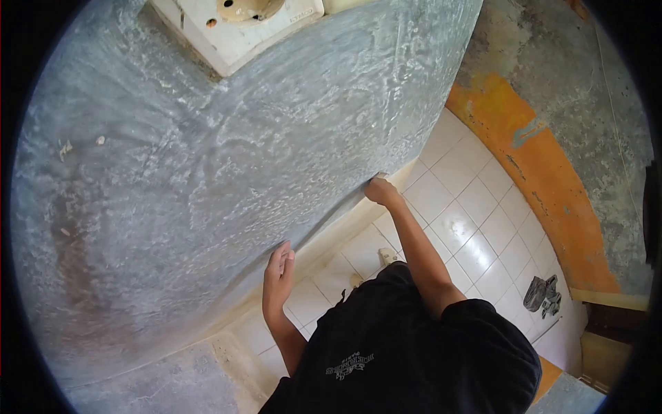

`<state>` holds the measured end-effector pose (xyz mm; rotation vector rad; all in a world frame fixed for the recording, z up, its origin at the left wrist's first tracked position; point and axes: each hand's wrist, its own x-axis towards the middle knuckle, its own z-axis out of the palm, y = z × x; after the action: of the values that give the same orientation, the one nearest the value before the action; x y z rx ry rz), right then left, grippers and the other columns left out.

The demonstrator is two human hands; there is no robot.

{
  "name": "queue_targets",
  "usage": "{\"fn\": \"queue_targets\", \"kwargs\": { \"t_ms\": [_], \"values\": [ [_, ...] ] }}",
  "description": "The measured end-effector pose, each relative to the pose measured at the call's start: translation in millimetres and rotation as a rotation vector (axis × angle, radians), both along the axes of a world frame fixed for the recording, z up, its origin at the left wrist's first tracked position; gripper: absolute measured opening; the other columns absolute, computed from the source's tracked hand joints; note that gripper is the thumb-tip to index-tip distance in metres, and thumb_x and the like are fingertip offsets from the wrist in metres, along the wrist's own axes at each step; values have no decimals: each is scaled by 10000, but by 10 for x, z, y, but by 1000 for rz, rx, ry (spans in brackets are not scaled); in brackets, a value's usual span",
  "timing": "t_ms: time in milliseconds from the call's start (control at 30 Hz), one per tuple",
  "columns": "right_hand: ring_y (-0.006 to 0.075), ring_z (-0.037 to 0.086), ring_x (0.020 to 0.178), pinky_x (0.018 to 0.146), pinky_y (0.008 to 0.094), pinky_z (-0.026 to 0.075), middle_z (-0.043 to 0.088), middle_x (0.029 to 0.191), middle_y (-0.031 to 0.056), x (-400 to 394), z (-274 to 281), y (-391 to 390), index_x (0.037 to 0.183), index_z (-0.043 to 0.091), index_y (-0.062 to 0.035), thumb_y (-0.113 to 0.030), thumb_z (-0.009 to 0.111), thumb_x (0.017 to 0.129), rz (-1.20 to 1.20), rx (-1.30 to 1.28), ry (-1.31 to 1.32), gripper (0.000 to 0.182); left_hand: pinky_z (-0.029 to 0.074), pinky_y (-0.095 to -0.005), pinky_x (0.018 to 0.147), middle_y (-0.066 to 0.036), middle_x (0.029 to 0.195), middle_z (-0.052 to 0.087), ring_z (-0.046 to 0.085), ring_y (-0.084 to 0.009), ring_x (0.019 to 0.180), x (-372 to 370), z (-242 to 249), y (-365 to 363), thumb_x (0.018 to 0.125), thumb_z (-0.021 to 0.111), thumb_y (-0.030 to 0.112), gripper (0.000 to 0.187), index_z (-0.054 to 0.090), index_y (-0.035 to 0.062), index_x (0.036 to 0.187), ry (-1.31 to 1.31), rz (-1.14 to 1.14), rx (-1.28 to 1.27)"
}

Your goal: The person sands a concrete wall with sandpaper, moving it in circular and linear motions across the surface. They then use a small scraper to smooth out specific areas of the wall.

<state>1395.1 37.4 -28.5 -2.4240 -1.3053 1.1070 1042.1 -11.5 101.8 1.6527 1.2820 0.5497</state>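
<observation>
A wide grey slab-like surface (207, 172), mottled and streaked with a wet-looking sheen, fills the upper left of the head view. My right hand (380, 191) is closed at its edge, with a small tan bit showing at the fingertips; what it grips is mostly hidden. Lower along the same edge, my left hand (278, 271) has its fingers stretched out and its thumb apart. Its fingertips are at the grey surface, and nothing shows in it. Below the edge runs a cream-coloured band (331, 238).
A white fixture (238, 41) with several holes is set at the top. White floor tiles (476, 207) lie beyond my right arm, bordered by an orange band (545, 159). Dark crumpled items (543, 294) rest on the tiles at right. A pale object (388, 257) is near my body.
</observation>
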Motion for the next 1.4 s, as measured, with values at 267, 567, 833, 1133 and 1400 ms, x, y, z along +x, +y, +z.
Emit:
{"fn": "queue_targets", "kwargs": {
  "t_ms": [267,567,833,1133,1400],
  "values": [
    [383,587,1161,979,459,464,622,1230,222,-68,-54,-59,1151,664,-20,-254,494,834,-60,116,1,429,445,-375,996,-184,1333,549,575,-294,1190,36,20,10,1004,516,300,447,495,23,1355,30,-22,-1],
    [379,605,1140,955,456,481,631,1212,228,-157,-12,-30,1173,643,3,-292,495,867,-120,29,-73,450,454,-394,982,-190,1354,533,572,-312,1193,106,109,-82,1000,519,310,460,485,25,1359,91,-39,-3],
    [388,622,1108,943,455,489,632,1193,252,-153,-38,-29,1176,630,28,-225,471,869,-103,24,-90,429,474,-399,942,-193,1347,540,581,-305,1182,5,-78,-198,996,524,316,465,483,42,1369,98,-71,13],
    [409,632,1064,920,473,498,651,1129,265,-90,-95,-95,1144,616,56,-231,501,830,-131,93,-74,441,479,-382,926,-196,1342,539,583,-308,1175,-85,-118,-213,997,520,324,470,486,41,1371,109,-29,-8],
    [411,679,891,815,485,525,689,971,250,140,738,-215,972,636,47,-188,507,769,-234,379,-275,337,447,-375,993,-177,1371,534,572,-287,1191,-34,-88,-206,1007,504,302,476,456,23,1389,181,-50,-52]
  ]
}}
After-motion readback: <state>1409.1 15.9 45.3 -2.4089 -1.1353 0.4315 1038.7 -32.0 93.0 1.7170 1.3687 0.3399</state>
